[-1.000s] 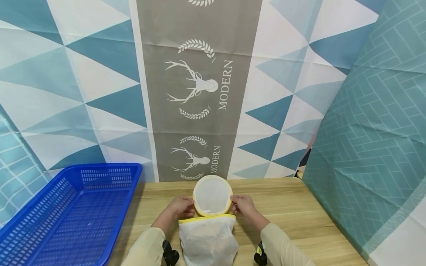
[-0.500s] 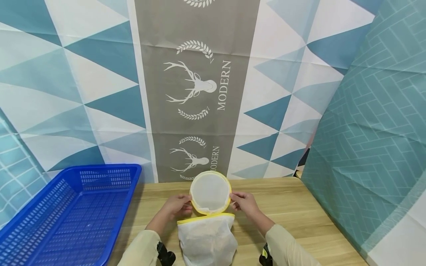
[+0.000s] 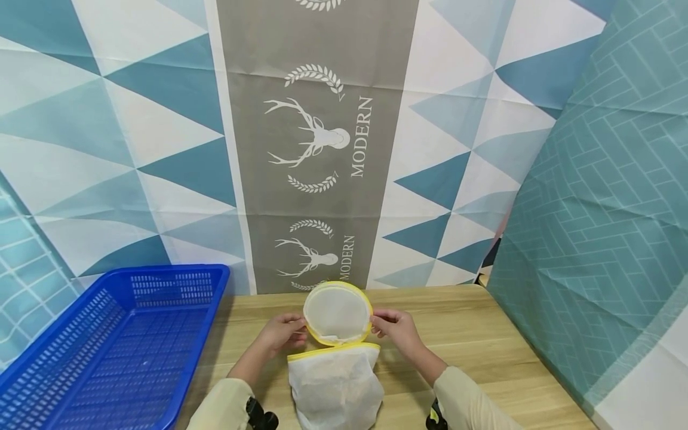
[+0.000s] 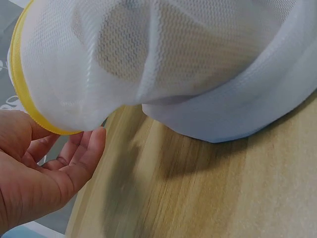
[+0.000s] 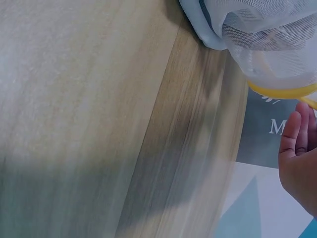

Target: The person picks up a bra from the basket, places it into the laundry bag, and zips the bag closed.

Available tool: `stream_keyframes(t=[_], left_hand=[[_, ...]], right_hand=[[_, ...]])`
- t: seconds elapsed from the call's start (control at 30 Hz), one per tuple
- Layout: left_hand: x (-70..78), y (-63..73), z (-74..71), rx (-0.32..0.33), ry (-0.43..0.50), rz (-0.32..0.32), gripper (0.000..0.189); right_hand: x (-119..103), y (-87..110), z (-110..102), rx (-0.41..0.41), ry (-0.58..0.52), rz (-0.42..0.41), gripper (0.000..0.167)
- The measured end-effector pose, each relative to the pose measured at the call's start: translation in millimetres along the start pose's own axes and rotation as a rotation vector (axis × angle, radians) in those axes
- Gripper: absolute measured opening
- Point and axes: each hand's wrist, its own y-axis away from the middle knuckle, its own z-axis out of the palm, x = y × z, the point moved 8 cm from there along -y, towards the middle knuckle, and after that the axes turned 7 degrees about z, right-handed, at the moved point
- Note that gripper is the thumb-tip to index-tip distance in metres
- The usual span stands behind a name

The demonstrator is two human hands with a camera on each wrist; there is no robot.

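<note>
A white mesh laundry bag [image 3: 335, 385] with yellow zip trim stands on the wooden table, its round mesh lid [image 3: 337, 313] flipped up at the far side. My left hand [image 3: 283, 334] pinches the lid's yellow rim at its left edge. On the opposite edge, my right hand [image 3: 396, 329] pinches the same rim between thumb and fingers. In the left wrist view, a tan shape [image 4: 124, 42] shows through the mesh; its kind is blurred by the fabric. The right wrist view has the right fingers [image 5: 291, 131] just below the yellow rim.
A large blue plastic basket [image 3: 201, 352] with perforated sides stands left of the bag. Behind the wooden table [image 3: 484, 358] hangs a patterned cloth [image 3: 306, 197], and a teal cloth [image 3: 602, 239] runs along the right side.
The lid has shifted slightly left and now tips so that it looks flatter. Both hands keep hold of its rim, and the forearms have spread a little apart. The bag stays in place.
</note>
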Motion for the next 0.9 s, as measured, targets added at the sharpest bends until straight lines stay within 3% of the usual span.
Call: stream_keyframes(t=[0.27, 0.7, 0.9], left_hand=[[-1.2, 3.3, -2.1, 0.002, -0.003, 0.003, 0.029], [11.1, 17.1, -5.9, -0.019, -0.068, 0.062, 0.028], [12.8, 22.2, -7.8, -0.030, -0.108, 0.081, 0.026]], right_hand=[[-5, 5.2, 1, -0.029, 0.044, -0.020, 0.025], [-5, 11.8, -1, -0.060, 0.144, -0.025, 0.020], [-14, 20.4, 2, -0.119, 0.149, -0.039, 0.019]])
